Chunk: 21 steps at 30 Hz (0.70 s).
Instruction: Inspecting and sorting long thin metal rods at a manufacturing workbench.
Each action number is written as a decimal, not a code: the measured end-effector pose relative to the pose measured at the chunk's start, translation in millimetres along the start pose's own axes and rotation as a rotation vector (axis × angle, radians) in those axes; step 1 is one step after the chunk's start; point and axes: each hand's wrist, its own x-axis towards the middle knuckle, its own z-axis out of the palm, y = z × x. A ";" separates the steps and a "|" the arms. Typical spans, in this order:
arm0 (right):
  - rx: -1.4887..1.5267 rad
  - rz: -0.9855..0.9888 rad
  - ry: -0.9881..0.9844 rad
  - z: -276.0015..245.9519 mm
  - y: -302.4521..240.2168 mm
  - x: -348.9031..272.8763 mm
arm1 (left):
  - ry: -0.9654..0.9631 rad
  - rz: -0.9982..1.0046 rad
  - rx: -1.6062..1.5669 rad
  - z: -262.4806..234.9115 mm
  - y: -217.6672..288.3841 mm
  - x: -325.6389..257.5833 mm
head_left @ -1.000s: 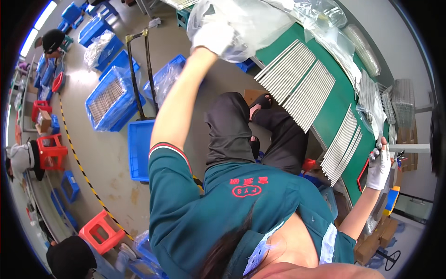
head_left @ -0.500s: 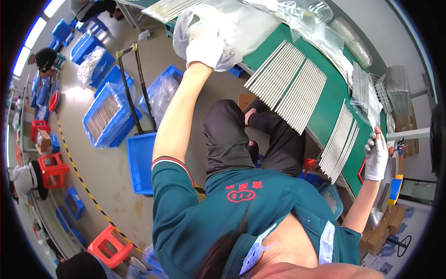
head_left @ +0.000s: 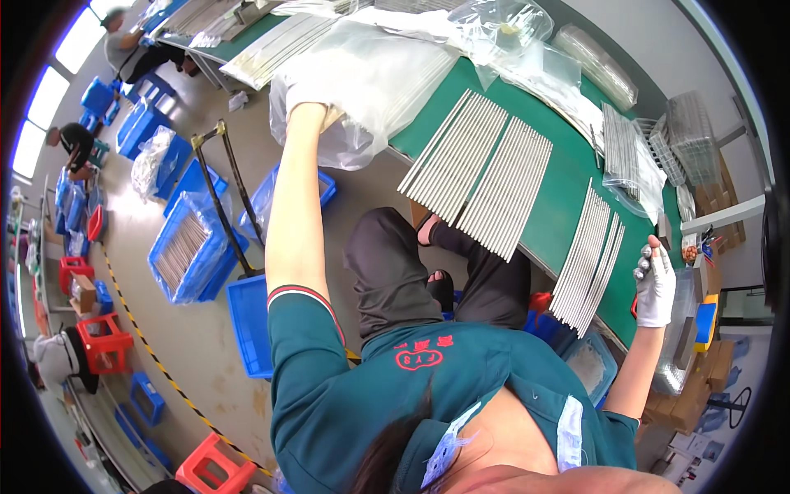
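Note:
My left hand (head_left: 315,114) reaches into a clear plastic bag (head_left: 350,90) at the table's far left end; the film veils its fingers. Thin silvery rods lie side by side on the green tabletop (head_left: 539,206). One wider group of rods (head_left: 473,173) is split by a narrow gap, and a smaller group of rods (head_left: 586,259) lies to its right. My right hand (head_left: 656,288), in a white glove with grey fingertips, hovers by the table's right edge, beside the smaller group. Its fingers are curled in, and I cannot see what they hold, if anything.
A bag of rods (head_left: 623,152) and clear plastic packaging (head_left: 502,29) line the table's back. To the left on the floor stand a blue crate of rods (head_left: 185,251), a black-handled trolley (head_left: 226,189) and red stools (head_left: 216,465). Two people sit far left.
My left hand has moved left and deeper into the bag, whose film now covers it. The right hand has dropped slightly away from the bagged rods. My view has shifted a little.

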 end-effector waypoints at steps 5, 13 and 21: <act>0.019 0.017 -0.040 2.1 5.5 13.4 | 0.372 0.191 -0.014 79.1 -125.2 8.5; 0.010 0.028 0.049 -9.4 8.8 9.5 | -0.198 0.149 0.207 -10.7 12.1 22.3; -0.013 0.049 0.043 -5.5 9.8 10.3 | -0.262 -0.327 -0.793 -3.0 -5.3 26.6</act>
